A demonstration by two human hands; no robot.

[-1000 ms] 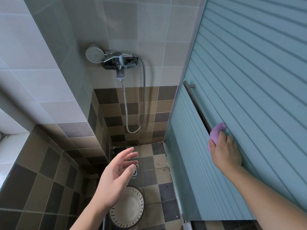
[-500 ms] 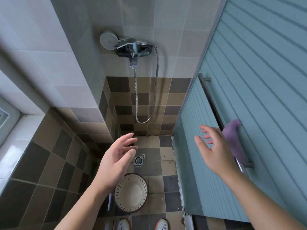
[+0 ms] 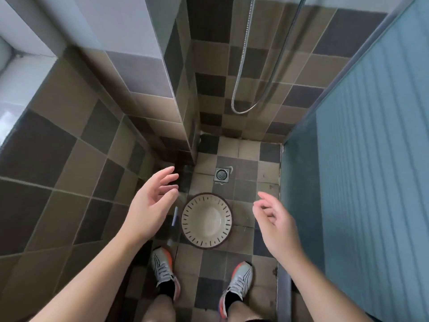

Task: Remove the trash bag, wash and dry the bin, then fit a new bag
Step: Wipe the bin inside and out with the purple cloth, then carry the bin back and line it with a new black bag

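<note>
Checkered tile floor: round slotted bin, square drain, slim white-blue stick beside bin, two sneakers.

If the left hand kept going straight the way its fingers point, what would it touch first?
Probably the dark tiled wall corner beyond the left hand. Its fingers point up-frame and slightly right, passing left of the round cream slotted bin. Depth is unclear; the tiled floor might come first.

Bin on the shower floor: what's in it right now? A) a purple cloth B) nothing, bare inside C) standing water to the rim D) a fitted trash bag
B: the bin stands open on the floor tiles, its pale inner wall and bottom bare, both hands above it, holding nothing.
</note>
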